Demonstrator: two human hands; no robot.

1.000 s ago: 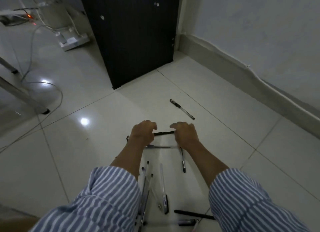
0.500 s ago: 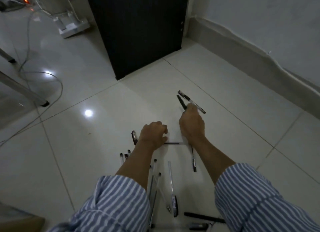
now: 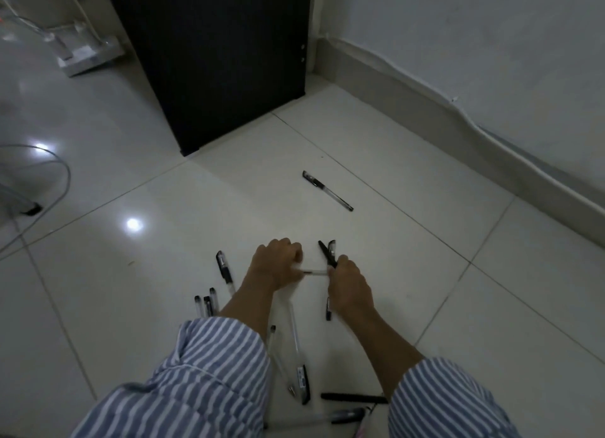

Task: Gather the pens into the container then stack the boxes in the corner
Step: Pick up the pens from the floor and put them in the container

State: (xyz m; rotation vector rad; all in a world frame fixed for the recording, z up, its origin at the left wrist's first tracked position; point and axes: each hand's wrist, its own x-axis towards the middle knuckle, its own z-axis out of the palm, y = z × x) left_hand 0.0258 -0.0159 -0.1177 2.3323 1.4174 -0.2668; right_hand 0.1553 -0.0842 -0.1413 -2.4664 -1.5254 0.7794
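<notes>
Several black-capped clear pens lie scattered on the white tiled floor. My right hand [image 3: 349,285] grips two pens [image 3: 329,253] whose capped ends stick up past its fingers. My left hand [image 3: 274,265] has curled fingers and touches the end of a clear pen [image 3: 315,271] that spans the gap between both hands. One pen [image 3: 327,190] lies alone farther out. Another pen [image 3: 224,270] lies left of my left hand, with three more [image 3: 206,304] by my left sleeve. More pens [image 3: 299,362] lie between my forearms. No container or boxes are in view.
A black cabinet [image 3: 212,54] stands on the floor ahead. A wall with a skirting board [image 3: 458,123] runs along the right. Cables [image 3: 49,176] and a white device [image 3: 88,54] sit at the far left.
My right hand reached out toward the far pen, then drew back holding pens. It now meets my left hand at the clear pen. The far pen stays on the floor.
</notes>
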